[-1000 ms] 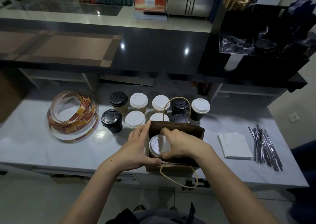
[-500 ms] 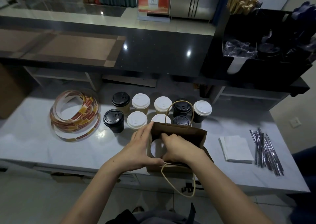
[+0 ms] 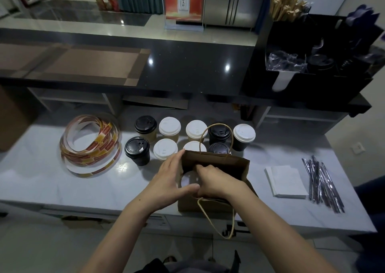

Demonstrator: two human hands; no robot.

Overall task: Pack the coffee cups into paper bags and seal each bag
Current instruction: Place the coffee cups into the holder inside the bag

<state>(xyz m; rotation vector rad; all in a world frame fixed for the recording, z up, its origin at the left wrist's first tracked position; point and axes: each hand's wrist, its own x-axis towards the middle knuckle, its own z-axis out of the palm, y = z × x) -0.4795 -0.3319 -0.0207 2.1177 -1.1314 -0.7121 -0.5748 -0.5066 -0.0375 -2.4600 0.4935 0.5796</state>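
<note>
The left hand (image 3: pixel 169 179) is spread wide in a C round the left end of the bag (image 3: pixel 231 165). Its fingers lie nearly straight along the wall and its thumb across the near rim. The right hand (image 3: pixel 217 182) dips into the bag's mouth, knuckles up, fingers curled down onto a cup (image 3: pixel 187 181) inside (only its white lid shows). The fingertips are hidden, so I cannot tell whether it grips the cup. Both forearms come in over the near edge of the bench (image 3: pixel 41 179), where the one bag stands about midway along. Behind it are nine more cups (image 3: pixel 169 126) in two rows, five with white lids and four with black. One tape coil (image 3: pixel 89 145) lies toward the left edge. Napkins (image 3: pixel 285 181) and wrapped sticks (image 3: pixel 323 186) lie toward the right.
</note>
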